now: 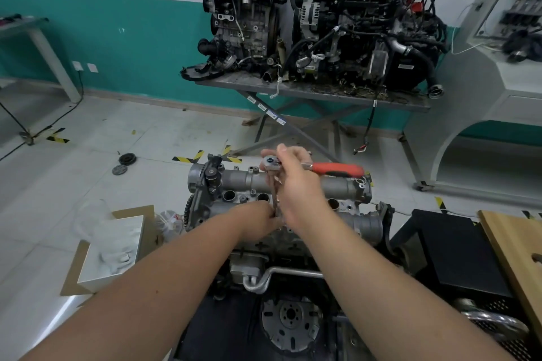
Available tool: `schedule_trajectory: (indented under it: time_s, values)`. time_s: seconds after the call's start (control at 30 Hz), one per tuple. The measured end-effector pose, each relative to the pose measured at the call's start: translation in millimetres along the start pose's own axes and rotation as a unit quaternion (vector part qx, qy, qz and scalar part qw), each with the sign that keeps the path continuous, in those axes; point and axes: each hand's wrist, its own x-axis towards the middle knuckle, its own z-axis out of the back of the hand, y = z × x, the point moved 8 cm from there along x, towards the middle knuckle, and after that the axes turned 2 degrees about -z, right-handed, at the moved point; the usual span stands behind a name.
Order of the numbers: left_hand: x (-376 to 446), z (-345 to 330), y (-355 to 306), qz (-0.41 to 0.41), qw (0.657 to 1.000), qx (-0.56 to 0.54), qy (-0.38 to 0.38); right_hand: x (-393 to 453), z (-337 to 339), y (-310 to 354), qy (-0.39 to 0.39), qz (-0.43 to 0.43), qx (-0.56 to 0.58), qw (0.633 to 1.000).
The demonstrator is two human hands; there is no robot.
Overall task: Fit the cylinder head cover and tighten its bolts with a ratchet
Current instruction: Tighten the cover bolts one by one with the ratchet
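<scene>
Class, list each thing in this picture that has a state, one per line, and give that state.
Ratchet: upright on its extension bar over the cover, handle pointing right.
Right hand: gripping the ratchet head.
Left hand: at the bar's lower end, mostly hidden.
Cylinder head cover: seated on the engine.
Cardboard box: open.

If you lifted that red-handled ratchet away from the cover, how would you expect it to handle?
The ratchet looks all metal with a long extension, so probably stiff and fairly heavy for its size. The right hand holds it at the head; the red grip may give firmer purchase. Laid down, the rounded handle might roll.
</scene>
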Motion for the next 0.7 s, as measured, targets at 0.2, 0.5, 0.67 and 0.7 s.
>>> schedule_trajectory:
  time_s: [0.2, 0.5, 0.67, 0.7]
  values:
    - [-9.0, 10.2, -14.4, -0.031, 0.994, -0.083, -0.07, -27.9, -36.8, 39.8, 0.025, 0.48, -0.577, 0.661]
    - [-2.8, 5.0, -1.1, -0.006, 0.998, -0.021, -0.057, -14.0, -53.1, 32.8, 0.12, 0.332, -0.789, 0.503]
    - [-2.0, -0.5, -2.1, -0.02, 0.999, -0.016, -0.025, -8.0, -48.2, 34.6, 0.19, 0.294, -0.791, 0.503]
    - [-2.7, 0.1, -1.6, -0.013, 1.0, -0.014, -0.024, -7.6, -48.0, 35.4, 0.192, 0.289, -0.792, 0.502]
